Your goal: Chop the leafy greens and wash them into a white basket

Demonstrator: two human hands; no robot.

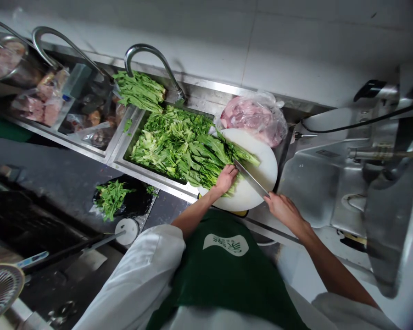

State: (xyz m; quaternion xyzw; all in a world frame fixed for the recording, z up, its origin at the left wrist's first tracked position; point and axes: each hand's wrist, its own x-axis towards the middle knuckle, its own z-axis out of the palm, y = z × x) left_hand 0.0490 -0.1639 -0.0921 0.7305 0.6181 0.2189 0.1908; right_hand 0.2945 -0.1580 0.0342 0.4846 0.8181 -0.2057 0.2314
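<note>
A round white cutting board (261, 183) lies across the right end of a sink basin. Long leafy green stalks (211, 158) are spread over its left side. My left hand (226, 178) presses down on the stalks with its fingers curled, close to the blade. My right hand (285, 210) is wrapped around the handle of a kitchen knife (252, 178). The blade points up and to the left, and its tip end is at the stalks beside my left fingers. Chopped greens (165, 142) fill the basin left of the board.
Behind the board sits a plastic bag of raw meat (253, 114). Uncut greens (141, 91) rest under a curved faucet (154, 50). Bagged meat (41, 103) lies in the left sinks. A metal machine (309, 178) stands at right. Greens top a black bag (137, 201) below the counter.
</note>
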